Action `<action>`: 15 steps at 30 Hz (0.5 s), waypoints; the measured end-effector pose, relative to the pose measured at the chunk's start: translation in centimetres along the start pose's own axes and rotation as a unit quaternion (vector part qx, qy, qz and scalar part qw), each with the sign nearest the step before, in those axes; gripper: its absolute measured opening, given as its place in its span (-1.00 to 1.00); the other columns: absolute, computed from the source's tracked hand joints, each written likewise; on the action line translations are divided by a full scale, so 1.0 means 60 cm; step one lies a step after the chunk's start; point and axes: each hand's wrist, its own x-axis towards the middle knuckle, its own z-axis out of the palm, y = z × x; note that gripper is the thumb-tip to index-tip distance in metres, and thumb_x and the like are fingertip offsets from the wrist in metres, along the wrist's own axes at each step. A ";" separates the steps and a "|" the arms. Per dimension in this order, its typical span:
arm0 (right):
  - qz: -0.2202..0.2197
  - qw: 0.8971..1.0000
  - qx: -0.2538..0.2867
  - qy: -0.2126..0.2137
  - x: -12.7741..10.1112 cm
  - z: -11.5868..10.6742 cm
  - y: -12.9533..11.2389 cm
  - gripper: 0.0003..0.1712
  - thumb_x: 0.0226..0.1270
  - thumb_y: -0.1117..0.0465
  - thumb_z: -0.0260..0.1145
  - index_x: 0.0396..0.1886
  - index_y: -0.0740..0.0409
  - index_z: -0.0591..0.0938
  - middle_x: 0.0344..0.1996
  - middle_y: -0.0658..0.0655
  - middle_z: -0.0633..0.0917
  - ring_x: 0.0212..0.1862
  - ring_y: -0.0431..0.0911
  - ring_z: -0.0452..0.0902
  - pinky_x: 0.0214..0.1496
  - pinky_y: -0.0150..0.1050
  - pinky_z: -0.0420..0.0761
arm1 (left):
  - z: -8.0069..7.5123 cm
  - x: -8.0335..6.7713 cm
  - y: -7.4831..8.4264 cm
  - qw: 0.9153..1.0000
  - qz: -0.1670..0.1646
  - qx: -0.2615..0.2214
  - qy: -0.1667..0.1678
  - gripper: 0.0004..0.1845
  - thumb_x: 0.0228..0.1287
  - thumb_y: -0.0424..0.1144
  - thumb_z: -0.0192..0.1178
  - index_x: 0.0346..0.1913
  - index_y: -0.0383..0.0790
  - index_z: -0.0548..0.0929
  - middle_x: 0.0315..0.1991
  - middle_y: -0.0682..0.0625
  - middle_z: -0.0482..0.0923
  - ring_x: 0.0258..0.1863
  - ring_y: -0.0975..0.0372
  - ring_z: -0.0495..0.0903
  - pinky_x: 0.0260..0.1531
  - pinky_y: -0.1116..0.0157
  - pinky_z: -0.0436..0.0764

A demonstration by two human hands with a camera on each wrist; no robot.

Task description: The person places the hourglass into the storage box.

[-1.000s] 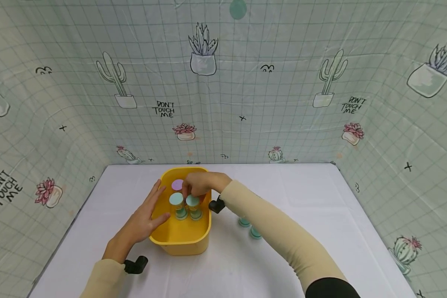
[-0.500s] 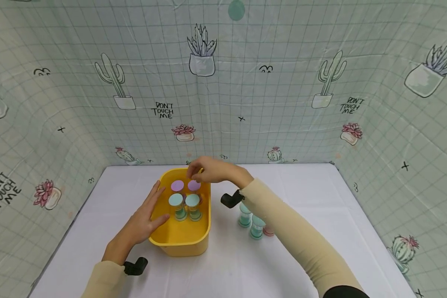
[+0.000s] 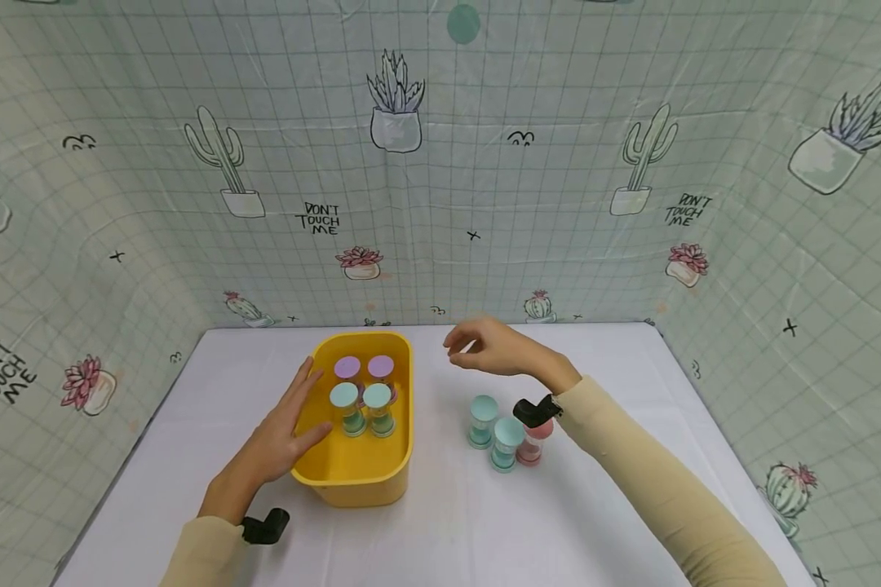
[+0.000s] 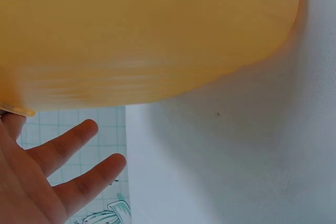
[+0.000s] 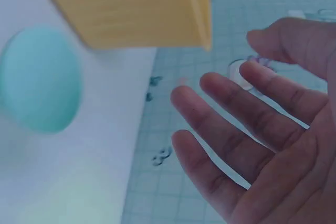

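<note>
A yellow bin point(image 3: 352, 481) point(image 4: 147, 30) point(image 5: 131, 9) stands on the white table point(image 3: 448, 522). Inside it stand two purple-capped timers point(image 3: 348, 368) point(image 3: 381, 367) and two teal-capped ones point(image 3: 343, 396) point(image 3: 377, 397). My left hand point(image 3: 282, 432) point(image 4: 47, 177) lies flat against the bin's left rim, fingers straight. My right hand point(image 3: 484, 346) point(image 5: 262, 124) hovers above the table right of the bin, fingers loosely spread, holding nothing. Below it on the table stand two teal timers point(image 3: 483, 420) point(image 3: 507, 442) and a pink timer point(image 3: 534, 443). A blurred teal cap point(image 5: 39, 77) shows in the right wrist view.
Cactus-print sheets point(image 3: 440, 163) wall the table at the back and both sides. Bare tabletop lies at the front and right of the loose timers.
My right hand let go of a purple timer in the bin, lifted out and swung right to hover over the table. The left hand stayed on the bin.
</note>
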 end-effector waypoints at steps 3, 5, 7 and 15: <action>0.031 0.999 0.003 -0.025 -0.018 0.006 0.019 -0.63 0.46 0.13 0.33 0.18 0.13 0.64 0.01 0.12 0.75 0.06 0.02 0.74 0.10 -0.20 0.75 | -0.001 0.000 0.001 1.000 -0.001 -0.002 0.000 -0.15 0.43 -0.04 0.19 0.63 -0.26 0.09 0.70 -0.19 -0.25 0.62 -0.27 -0.04 0.46 -0.40 0.08; 0.050 0.998 0.003 -0.042 -0.029 0.012 0.027 -0.59 0.46 0.09 0.33 0.22 0.10 0.62 0.05 0.13 0.74 0.08 0.02 0.74 0.10 -0.19 0.74 | -0.001 0.000 0.001 1.000 -0.002 -0.002 0.001 -0.15 0.43 -0.04 0.19 0.63 -0.25 0.09 0.70 -0.19 -0.24 0.62 -0.27 -0.04 0.46 -0.40 0.08; 0.065 0.996 0.003 -0.056 -0.038 0.017 0.034 -0.55 0.44 0.05 0.35 0.24 0.09 0.61 0.08 0.14 0.74 0.10 0.03 0.73 0.12 -0.17 0.74 | -0.001 0.000 0.002 1.000 -0.002 -0.002 0.001 -0.15 0.43 -0.05 0.19 0.63 -0.25 0.09 0.70 -0.19 -0.24 0.62 -0.26 -0.04 0.46 -0.40 0.08; 0.091 0.991 0.000 -0.095 -0.057 0.033 0.054 -0.44 0.35 -0.05 0.40 0.26 0.07 0.62 0.17 0.19 0.72 0.25 0.11 0.63 0.30 0.02 0.61 | -0.002 0.001 0.002 1.000 -0.002 0.006 0.000 -0.14 0.43 -0.04 0.20 0.63 -0.27 0.09 0.70 -0.20 -0.24 0.62 -0.27 -0.03 0.46 -0.40 0.08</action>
